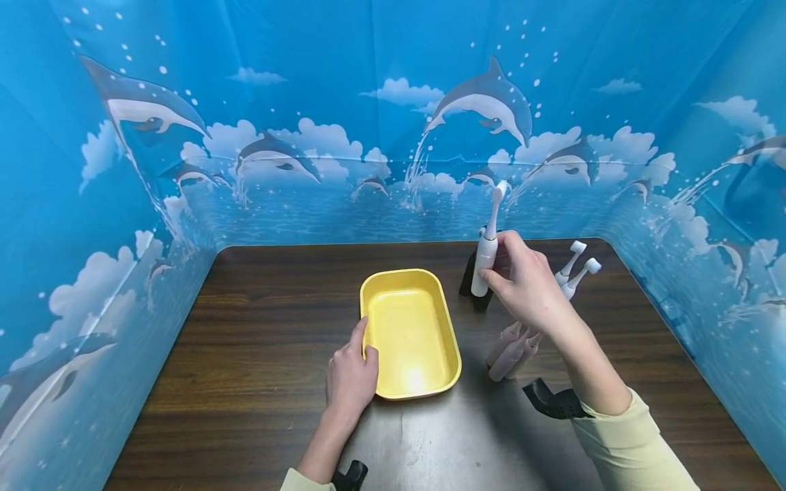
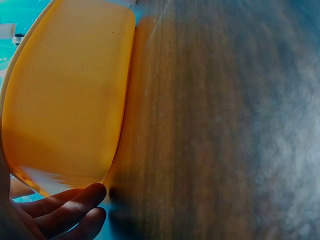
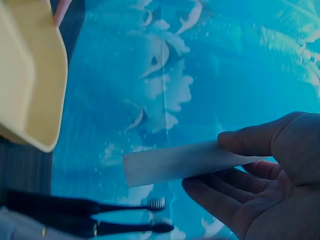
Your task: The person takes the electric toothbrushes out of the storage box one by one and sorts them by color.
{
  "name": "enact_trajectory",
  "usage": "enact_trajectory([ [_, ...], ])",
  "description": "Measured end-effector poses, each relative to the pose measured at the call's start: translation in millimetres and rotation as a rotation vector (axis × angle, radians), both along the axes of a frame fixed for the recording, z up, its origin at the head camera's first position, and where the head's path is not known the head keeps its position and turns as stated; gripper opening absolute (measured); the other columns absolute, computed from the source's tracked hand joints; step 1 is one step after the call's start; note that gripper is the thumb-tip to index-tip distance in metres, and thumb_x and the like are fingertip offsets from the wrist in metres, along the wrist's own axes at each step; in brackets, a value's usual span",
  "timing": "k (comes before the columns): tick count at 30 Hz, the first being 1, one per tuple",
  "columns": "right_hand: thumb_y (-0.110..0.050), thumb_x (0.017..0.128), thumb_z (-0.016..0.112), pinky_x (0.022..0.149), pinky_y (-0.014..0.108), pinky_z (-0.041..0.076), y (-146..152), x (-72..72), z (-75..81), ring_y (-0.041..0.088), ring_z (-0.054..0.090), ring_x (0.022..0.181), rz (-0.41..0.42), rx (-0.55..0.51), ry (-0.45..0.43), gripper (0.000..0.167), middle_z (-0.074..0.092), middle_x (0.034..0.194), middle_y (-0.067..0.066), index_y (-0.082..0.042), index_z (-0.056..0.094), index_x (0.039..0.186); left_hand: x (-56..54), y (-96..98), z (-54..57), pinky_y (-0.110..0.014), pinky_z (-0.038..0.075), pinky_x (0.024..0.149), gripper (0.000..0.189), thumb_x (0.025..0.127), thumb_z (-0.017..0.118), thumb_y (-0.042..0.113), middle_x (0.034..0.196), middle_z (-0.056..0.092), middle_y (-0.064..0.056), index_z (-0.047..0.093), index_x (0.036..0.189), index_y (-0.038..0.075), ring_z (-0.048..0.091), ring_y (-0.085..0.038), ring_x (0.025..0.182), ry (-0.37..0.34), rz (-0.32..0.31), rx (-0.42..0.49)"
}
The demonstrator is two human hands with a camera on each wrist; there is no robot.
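In the head view my right hand (image 1: 528, 276) pinches a white electric toothbrush (image 1: 485, 259) by its handle, thumb on one side and fingers on the other. The brush head points up, and the handle's base shows in the right wrist view. Dark toothbrushes (image 3: 75, 205) stand behind it, partly covered by the white one in the head view. My left hand (image 1: 353, 372) grips the left rim of a yellow tray (image 1: 456, 341), thumb at the inner edge and index finger along the rim. Its other fingers (image 2: 75, 210) lie against the outer wall. The tray holds nothing.
Below my right wrist stand several pale pink toothbrushes (image 1: 506, 358), their white heads (image 1: 592, 266) showing beyond the forearm. A dark wooden table (image 1: 264, 341) carries everything. Blue dolphin-print sheeting (image 1: 344, 102) encloses the table's back and both sides.
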State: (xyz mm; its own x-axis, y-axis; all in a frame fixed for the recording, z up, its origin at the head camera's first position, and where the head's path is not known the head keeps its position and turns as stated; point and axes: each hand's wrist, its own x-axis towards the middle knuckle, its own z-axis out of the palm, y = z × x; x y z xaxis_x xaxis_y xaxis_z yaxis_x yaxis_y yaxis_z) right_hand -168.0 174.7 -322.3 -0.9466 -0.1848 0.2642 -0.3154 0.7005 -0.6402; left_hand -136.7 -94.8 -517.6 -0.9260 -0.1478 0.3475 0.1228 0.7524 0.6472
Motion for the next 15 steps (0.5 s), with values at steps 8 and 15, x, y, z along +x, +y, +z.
enact_trajectory([
  [8,0.003,0.094,0.067,0.092,0.06,0.05,21.7,-4.6,-3.6,0.047,0.063,0.114,-0.051,-0.031,-0.062,0.044,0.061,0.126,0.031,0.009,0.047,0.132,-0.4,-0.6,0.1,-0.055,0.051,0.063,0.05,0.092,0.059,0.009,0.109,0.074,-0.022,0.061,0.142,0.01,0.071,-0.043,0.079,-0.01,-0.003,-0.004],
  [15,0.0,0.095,0.067,0.089,0.061,0.051,39.9,-5.9,-12.0,0.047,0.064,0.112,-0.097,-0.048,-0.08,0.045,0.061,0.124,0.032,0.009,0.046,0.134,-0.8,0.2,-0.2,-0.053,0.05,0.06,0.051,0.092,0.059,0.009,0.104,0.075,-0.022,0.061,0.143,0.01,0.07,-0.041,0.073,-0.01,-0.009,-0.019],
])
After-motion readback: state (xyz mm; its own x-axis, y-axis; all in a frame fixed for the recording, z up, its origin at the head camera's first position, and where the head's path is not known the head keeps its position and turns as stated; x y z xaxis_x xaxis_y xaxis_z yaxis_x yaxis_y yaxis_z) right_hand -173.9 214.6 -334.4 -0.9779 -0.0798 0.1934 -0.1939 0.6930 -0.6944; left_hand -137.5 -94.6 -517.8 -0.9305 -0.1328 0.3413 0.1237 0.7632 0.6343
